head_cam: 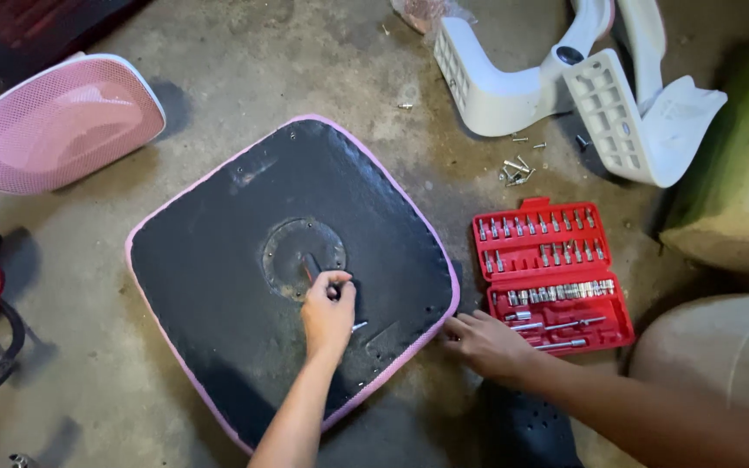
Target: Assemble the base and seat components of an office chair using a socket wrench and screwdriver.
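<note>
Centrally, the left hand point(328, 314) pinches a small metal tool point(333, 286) on the black seat underside point(218, 260), at its round plate point(302, 256); right hand point(485, 343), fingers spread, rests at the seat's pink right edge, beside the red socket case point(551, 274).

Black seat base point(218, 260) (pink-edged), underside up

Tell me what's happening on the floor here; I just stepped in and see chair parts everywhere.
A person works on an upturned chair seat, black underneath with pink edging. The left hand holds a small metal tool at the round mounting plate in its middle. The right hand rests on the floor at the seat's edge, beside an open red socket set. Loose screws and white armrests lie nearby.
</note>
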